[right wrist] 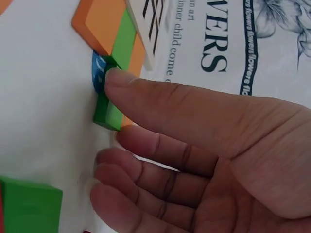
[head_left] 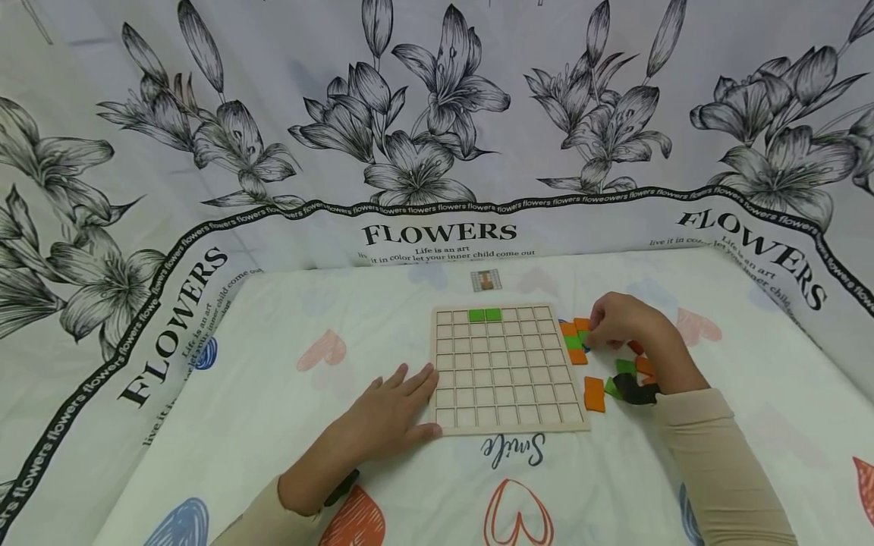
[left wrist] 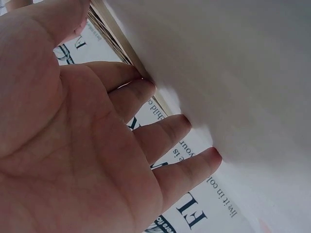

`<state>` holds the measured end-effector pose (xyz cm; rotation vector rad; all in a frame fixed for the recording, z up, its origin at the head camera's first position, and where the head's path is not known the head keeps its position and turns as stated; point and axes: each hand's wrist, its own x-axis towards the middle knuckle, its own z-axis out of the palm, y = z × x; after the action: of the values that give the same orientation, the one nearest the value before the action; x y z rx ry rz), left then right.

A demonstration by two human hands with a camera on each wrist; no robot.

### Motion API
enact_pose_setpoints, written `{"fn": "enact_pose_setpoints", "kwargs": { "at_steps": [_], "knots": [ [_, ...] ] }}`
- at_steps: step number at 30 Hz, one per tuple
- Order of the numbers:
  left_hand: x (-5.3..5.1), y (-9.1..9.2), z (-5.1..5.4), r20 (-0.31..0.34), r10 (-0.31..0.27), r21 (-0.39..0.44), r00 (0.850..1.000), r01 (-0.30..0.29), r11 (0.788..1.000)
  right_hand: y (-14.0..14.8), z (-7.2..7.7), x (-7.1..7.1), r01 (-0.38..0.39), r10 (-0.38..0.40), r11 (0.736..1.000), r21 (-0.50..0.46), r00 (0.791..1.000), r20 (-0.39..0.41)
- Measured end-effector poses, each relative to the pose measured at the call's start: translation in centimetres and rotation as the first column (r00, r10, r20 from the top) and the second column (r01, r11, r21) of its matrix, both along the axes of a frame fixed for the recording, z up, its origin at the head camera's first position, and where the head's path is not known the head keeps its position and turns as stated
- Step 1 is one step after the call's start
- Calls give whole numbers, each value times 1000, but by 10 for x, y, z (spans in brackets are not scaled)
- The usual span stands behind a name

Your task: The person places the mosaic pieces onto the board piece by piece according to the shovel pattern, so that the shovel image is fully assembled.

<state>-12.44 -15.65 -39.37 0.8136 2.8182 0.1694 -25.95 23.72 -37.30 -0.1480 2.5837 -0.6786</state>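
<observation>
A square wooden grid board (head_left: 508, 371) lies on the cloth, with two green tiles (head_left: 485, 315) side by side in its top row. Spread out at the board's left edge, my left hand (head_left: 385, 417) touches the frame with its fingertips and thumb. Beyond the board's right edge, my right hand (head_left: 624, 322) pinches a green tile (right wrist: 114, 114) between thumb and index finger; the other fingers are curled. Orange tiles (head_left: 577, 356) and another green piece lie against the board just beside that hand.
More loose green and orange pieces (head_left: 624, 367) lie under the right wrist, near a black item (head_left: 636, 389). One orange piece (head_left: 595, 394) sits by the lower right corner. Behind the board lies a small patterned piece (head_left: 486, 280). A flower-printed curtain (head_left: 437, 114) rises at the back.
</observation>
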Motion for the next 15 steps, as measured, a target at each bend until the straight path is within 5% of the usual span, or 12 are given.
{"fn": "enact_pose_setpoints", "kwargs": {
  "at_steps": [9,15],
  "knots": [
    [0,1,-1,6,12,-4,1000,-12,1000,1,-1,1,-13,14,999,29,1000,-18],
    [0,1,1,19,24,-6,1000,-24,1000,3,0,-3,-19,18,999,-38,999,-32]
  ]
}}
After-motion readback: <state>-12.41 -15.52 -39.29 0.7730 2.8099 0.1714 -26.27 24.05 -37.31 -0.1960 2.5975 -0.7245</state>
